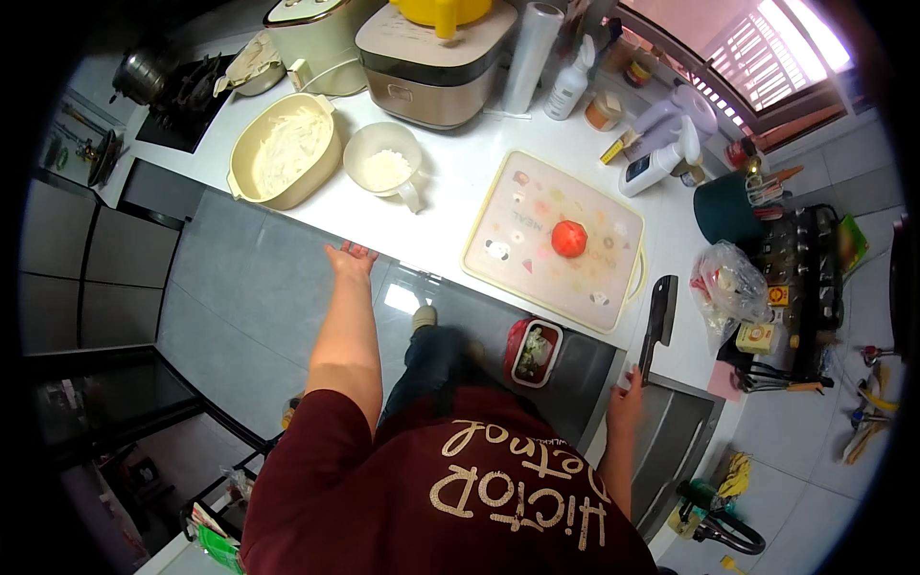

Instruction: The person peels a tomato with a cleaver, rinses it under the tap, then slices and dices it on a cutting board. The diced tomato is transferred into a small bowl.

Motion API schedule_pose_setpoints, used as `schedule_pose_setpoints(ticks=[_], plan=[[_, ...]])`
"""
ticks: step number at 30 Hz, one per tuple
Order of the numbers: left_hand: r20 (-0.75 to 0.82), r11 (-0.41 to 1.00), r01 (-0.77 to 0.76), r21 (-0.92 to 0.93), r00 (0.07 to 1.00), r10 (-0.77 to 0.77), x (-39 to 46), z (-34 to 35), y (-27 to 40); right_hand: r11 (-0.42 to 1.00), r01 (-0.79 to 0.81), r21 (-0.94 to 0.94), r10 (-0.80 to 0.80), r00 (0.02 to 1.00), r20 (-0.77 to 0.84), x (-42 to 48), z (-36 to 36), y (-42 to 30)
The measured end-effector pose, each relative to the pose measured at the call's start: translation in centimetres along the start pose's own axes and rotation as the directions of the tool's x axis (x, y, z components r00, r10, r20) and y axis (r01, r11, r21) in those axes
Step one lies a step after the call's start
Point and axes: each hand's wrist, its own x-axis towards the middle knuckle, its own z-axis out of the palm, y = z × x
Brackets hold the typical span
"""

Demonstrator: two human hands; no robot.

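Observation:
My left hand (351,259) is at the counter's front edge, fingers spread, below a translucent handled cup (383,159) with white contents. My right hand (628,394), slightly blurred, is beside the handle of a black cleaver (659,316) lying on the counter; whether the fingers touch the handle is unclear. A peeled tomato (569,238) sits on a patterned plastic cutting board (517,215), left of the cleaver. At the left, a cream oval basin (287,188) contains pale strips.
Behind stand a rice cooker (431,79), a roll of plastic film (532,57) and spray bottles (665,162). A plastic bag (733,287) lies right of the cleaver, near the sink (672,431). Below the counter edge is a bin (537,352) with scraps.

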Motion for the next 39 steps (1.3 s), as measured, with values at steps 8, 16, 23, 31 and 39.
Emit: schedule_pose_setpoints(ticks=[8, 16, 23, 31, 39], plan=[[0.235, 0.987, 0.149, -0.056, 0.963, -0.132, 3.0, -1.8, 1.5, 0.982, 0.173, -0.077, -0.151, 0.96, 0.234, -2.4, 3.2, -6.1], [0.217, 0.971, 0.238, -0.027, 0.949, -0.227, 3.3, -0.5, 1.4, 0.9, 0.425, -0.094, -0.373, 0.865, 0.335, -3.7, 6.9, -12.6], [0.149, 0.958, 0.241, 0.155, 0.953, -0.264, 4.7, -2.8, 2.4, 0.93, 0.345, -0.123, -0.276, 0.88, 0.387, -5.1, 8.1, -15.3], [0.072, 0.896, 0.161, 0.414, 0.975, -0.209, 4.6, -8.1, 4.3, 0.936, 0.325, -0.133, -0.236, 0.863, 0.446, -6.4, 10.0, -14.1], [0.263, 0.318, -0.576, 0.753, 0.707, 0.657, 4.9, -12.4, 7.7, 0.944, 0.312, -0.104, -0.221, 0.837, 0.5, -5.3, 12.6, -15.5]])
